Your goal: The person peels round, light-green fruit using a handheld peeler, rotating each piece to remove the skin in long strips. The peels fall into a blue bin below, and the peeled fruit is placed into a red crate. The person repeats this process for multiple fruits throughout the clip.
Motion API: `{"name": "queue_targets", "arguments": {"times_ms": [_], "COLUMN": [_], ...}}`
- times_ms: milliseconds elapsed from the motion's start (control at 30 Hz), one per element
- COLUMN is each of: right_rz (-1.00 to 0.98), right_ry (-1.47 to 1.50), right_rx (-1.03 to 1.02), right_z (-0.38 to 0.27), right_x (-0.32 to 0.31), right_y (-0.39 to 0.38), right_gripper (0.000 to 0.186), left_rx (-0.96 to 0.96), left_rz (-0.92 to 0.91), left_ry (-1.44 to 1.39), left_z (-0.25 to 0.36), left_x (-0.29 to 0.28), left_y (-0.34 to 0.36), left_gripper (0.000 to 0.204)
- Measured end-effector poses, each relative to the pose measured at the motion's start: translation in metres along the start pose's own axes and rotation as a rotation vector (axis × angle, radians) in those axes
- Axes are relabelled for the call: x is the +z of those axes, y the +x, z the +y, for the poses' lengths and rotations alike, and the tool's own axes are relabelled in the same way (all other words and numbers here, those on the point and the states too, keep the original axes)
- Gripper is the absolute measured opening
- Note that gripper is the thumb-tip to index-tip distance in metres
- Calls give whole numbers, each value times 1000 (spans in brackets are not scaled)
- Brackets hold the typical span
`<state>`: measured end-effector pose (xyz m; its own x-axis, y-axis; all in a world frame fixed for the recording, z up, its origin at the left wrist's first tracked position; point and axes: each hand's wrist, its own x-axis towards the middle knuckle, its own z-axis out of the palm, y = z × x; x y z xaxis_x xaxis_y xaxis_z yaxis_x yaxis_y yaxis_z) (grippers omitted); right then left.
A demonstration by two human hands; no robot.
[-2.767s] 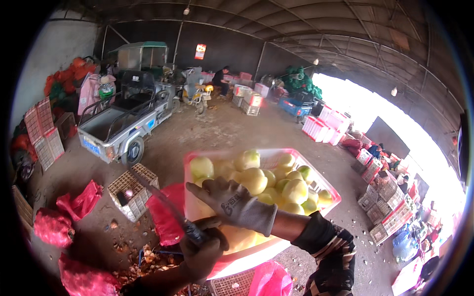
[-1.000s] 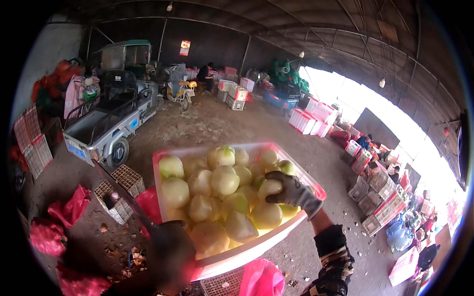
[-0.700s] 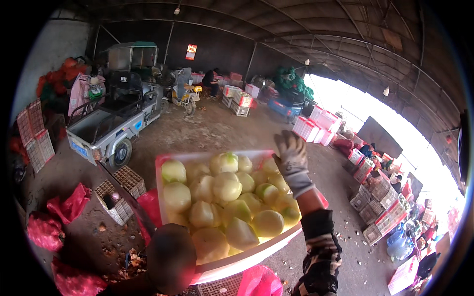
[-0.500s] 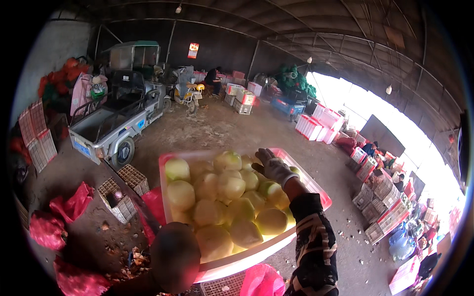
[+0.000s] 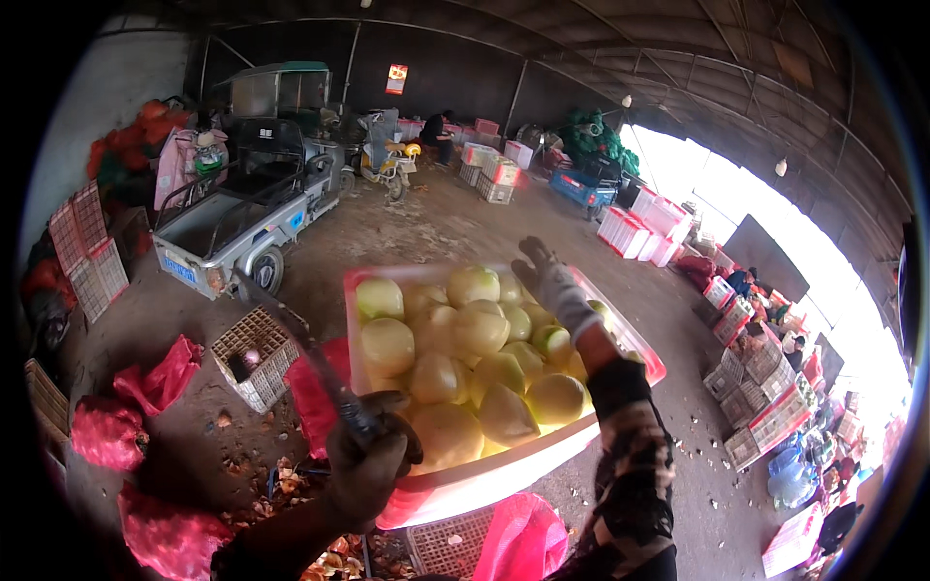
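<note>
left hand [image 5: 368,470] is gripping a knife [image 5: 322,366] toward ten o'clock, presumably sparing peeled onions [image 5: 481,327]; right hand [image 5: 563,292], fingers wide, is hovering at one o'clock.

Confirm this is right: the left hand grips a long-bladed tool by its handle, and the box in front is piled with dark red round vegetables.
Not quite: the round vegetables in the box are pale yellow-green, not dark red, as the head view shows. The left hand does grip the long-bladed tool by its handle.
</note>
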<state>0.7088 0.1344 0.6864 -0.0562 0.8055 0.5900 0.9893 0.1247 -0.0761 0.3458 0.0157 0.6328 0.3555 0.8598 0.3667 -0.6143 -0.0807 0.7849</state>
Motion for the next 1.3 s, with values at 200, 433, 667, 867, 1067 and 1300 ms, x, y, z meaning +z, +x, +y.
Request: {"name": "queue_targets", "arguments": {"times_ms": [200,433,667,867,1067,1300], "right_rz": [-89,-373,-4,522,485,-460], "right_ry": [313,-138,270,138,20,-681], "right_rx": [-301,-244,98,161,258,402], "right_z": [-133,-114,-50,-35,-11,51], "right_x": [-81,-10,-40,-149,-129,-85], "right_y": [-19,-31,-20,-4,-23,-124], "right_gripper": [38,66,83,80,81,77], "left_rx": [186,132,29,-34,2,24], "left_rz": [12,3,43,32,28,34], "left_ry": [-93,-114,7,98,31,-9], "left_z": [-5,-10,-3,7,-5,-9], "left_x": [-6,0,5,7,-8,-3], "left_y": [-1,3,3,3,1,2], "left_gripper": [35,34,31,34,36,36]}}
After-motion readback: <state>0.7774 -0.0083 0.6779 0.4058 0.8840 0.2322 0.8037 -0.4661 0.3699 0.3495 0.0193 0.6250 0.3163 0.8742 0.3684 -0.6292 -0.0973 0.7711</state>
